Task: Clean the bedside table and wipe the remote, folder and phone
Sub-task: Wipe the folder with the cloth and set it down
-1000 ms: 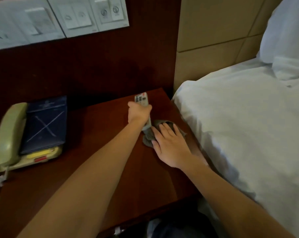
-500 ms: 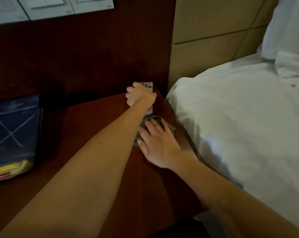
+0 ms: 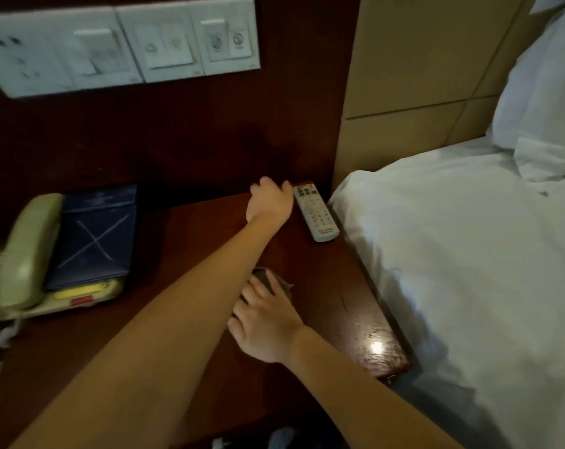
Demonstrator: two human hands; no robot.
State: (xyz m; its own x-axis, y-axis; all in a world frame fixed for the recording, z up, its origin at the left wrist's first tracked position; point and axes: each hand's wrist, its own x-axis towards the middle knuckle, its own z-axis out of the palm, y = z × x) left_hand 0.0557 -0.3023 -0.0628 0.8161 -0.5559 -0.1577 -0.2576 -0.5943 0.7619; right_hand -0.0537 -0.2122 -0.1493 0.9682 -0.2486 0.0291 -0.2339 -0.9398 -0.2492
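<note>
Dark red wood worktop [image 3: 190,254] carries the white remote [image 3: 316,212] at its far right corner. My left grip [image 3: 270,202] hangs loosely curled beside it, holding nothing. My right grip [image 3: 265,322] presses spread fingers flat on the grey cloth [image 3: 268,280]. Folder [image 3: 95,234] lies on phone [image 3: 25,257], left.

place: hotel bedroom | I see: white-sheeted bed [image 3: 462,254] with pillow [image 3: 540,79] beside my dark wood bedside table [image 3: 349,286] | wall: bank of switch panels [image 3: 122,47], padded headboard [image 3: 414,69] | on table: corded phone [image 3: 25,254], blue folder [image 3: 96,234], remote [image 3: 316,212]
</note>
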